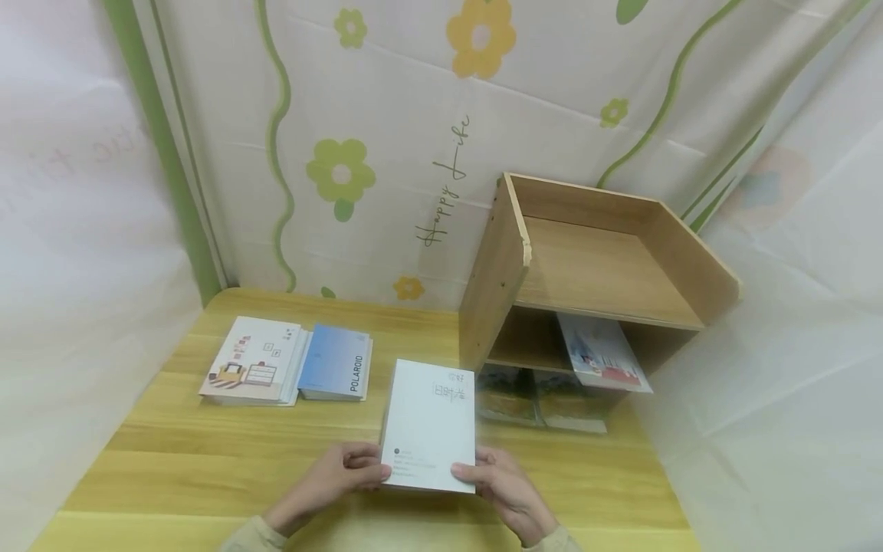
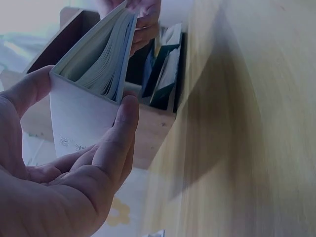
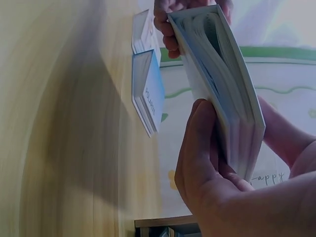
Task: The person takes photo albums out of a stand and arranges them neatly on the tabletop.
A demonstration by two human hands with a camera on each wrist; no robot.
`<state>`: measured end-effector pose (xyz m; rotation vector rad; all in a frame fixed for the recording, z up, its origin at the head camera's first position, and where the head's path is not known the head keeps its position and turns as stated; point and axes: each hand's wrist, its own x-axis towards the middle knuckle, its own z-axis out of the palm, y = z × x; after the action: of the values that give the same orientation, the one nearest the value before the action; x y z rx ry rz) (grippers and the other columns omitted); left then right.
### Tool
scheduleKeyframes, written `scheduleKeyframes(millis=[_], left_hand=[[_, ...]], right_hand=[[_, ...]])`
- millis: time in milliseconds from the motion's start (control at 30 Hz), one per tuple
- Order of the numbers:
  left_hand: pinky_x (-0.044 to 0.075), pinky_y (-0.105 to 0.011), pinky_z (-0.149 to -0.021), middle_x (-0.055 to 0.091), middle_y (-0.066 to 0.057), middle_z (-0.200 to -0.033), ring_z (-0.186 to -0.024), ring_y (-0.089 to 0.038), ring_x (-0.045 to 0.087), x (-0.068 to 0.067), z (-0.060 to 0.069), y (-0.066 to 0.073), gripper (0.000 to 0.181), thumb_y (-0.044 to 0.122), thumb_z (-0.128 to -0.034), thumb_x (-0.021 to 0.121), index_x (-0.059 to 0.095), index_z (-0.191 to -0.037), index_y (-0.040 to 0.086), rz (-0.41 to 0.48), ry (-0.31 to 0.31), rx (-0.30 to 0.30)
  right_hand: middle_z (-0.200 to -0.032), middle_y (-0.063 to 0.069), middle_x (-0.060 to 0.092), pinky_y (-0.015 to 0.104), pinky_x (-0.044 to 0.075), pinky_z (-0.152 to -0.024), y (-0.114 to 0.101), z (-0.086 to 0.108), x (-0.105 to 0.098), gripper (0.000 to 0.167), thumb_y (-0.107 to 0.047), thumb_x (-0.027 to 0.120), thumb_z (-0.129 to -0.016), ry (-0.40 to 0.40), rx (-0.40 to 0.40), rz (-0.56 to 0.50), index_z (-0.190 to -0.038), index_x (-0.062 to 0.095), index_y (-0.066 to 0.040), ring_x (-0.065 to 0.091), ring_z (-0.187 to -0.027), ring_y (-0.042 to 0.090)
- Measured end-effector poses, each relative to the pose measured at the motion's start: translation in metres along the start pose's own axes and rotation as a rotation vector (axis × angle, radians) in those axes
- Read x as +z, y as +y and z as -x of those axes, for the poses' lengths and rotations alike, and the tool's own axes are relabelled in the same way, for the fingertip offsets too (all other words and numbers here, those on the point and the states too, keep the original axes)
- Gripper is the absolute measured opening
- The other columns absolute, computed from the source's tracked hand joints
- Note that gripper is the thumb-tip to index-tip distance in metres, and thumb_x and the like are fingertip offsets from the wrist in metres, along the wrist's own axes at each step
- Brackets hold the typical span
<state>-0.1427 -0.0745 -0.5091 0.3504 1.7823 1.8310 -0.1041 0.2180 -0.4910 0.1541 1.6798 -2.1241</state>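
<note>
In the head view, a thick white photo album [image 1: 426, 429] with small dark print on its cover is held between both hands above the table. My left hand [image 1: 348, 471] grips its near left edge, thumb on top and fingers beneath. At the near right edge, my right hand [image 1: 507, 487] pinches it the same way. Both wrist views show the album's loose pages fanned a little between its covers. To the left, a blue album [image 1: 336, 362] marked POLAROID lies next to albums with an illustrated white cover [image 1: 254, 360].
A wooden shelf unit [image 1: 586, 261] stands at the back right. A booklet with a wintry cover [image 1: 603, 351] juts from its middle level; more books [image 1: 538, 395] lie on the lowest. Around the wooden table [image 1: 228, 452] hangs a flowered curtain [image 1: 400, 153].
</note>
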Motion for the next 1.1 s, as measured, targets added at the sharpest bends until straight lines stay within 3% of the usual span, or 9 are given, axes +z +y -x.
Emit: scheduleKeyframes(millis=[300,500,800,1100], left_hand=[[0.057,-0.039,-0.083,0.062,-0.029,-0.117,-0.101,-0.032,0.066,-0.007,-0.001,-0.002,0.069,0.023,-0.0896,0.075,0.044,-0.127,-0.026,0.011,0.018,-0.009],[0.057,-0.036,-0.082,0.06,-0.031,-0.12,-0.1,-0.031,0.066,-0.008,0.001,-0.002,0.066,0.022,-0.0885,0.075,0.047,-0.126,-0.024,0.014,0.07,-0.002],[0.057,-0.04,-0.083,0.062,-0.027,-0.119,-0.098,-0.031,0.066,-0.008,0.003,0.002,0.065,0.025,-0.0892,0.074,0.049,-0.125,-0.023,0.012,0.101,-0.046],[0.057,-0.04,-0.083,0.063,-0.027,-0.117,-0.098,-0.033,0.066,-0.011,0.001,0.004,0.062,0.025,-0.0904,0.073,0.05,-0.124,-0.023,0.026,0.125,-0.024]], right_hand=[[-0.118,0.021,0.066,0.034,0.056,-0.081,0.002,-0.008,0.006,0.04,-0.002,0.068,-0.09,0.016,0.014,-0.067,-0.127,0.059,0.01,0.066,-0.101,0.028],[-0.12,0.022,0.064,0.036,0.056,-0.086,0.002,-0.01,0.008,0.04,-0.003,0.068,-0.091,0.025,0.022,-0.108,-0.127,0.059,0.01,0.065,-0.105,0.029],[-0.12,0.022,0.064,0.035,0.055,-0.085,0.002,-0.011,0.006,0.04,-0.004,0.066,-0.093,-0.013,0.02,-0.136,-0.128,0.056,0.012,0.065,-0.104,0.026],[-0.121,0.023,0.063,0.038,0.053,-0.09,0.001,-0.017,0.006,0.041,-0.002,0.064,-0.093,-0.051,-0.01,-0.169,-0.129,0.054,0.014,0.064,-0.105,0.028]])
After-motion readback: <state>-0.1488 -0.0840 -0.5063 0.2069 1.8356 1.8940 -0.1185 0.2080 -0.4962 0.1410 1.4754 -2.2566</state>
